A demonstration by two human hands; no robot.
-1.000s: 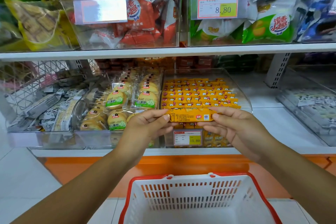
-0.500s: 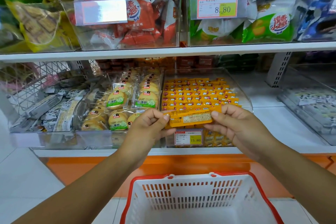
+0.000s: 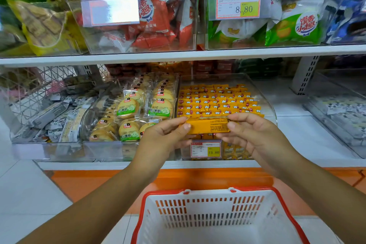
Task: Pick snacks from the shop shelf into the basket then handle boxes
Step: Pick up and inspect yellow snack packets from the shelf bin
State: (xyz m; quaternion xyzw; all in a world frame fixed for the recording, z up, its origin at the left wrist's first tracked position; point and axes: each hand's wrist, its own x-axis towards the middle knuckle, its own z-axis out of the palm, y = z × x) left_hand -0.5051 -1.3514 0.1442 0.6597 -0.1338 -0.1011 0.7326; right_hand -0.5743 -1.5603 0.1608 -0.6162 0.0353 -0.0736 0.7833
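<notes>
Between the fingertips of both hands, one orange snack pack (image 3: 208, 126) is held level, printed back toward the camera. The left hand (image 3: 164, 136) pinches the pack's left end, thumb on the near face, fingers (image 3: 174, 123) over the top. The right hand (image 3: 255, 136) pinches the right end the same way, fingers (image 3: 241, 117) curled over the top edge. Both are grasping, neither released. Just behind the fingers is the clear bin (image 3: 265, 103), full of the same orange packs in rows, with its price tag (image 3: 206, 149) right below the held pack. Left of the left fingers are round biscuits (image 3: 128, 108) in their own bin. Well below the fingers is the basket (image 3: 285, 198), with a red rim and white slotted walls. Step in hand, as I judge it: the pack is clear of the bin and goes down into the basket. To do it well, let one end go, since one hand should be enough for a pack that looks this light. Hold a firm pinch with the other hand and draw the pack toward the body past the shelf (image 3: 138, 164) lip. Lower it over the basket's middle and release low so it lands flat, not on the rim. The wrapper looks slick, so a loose pinch may slip.
</notes>
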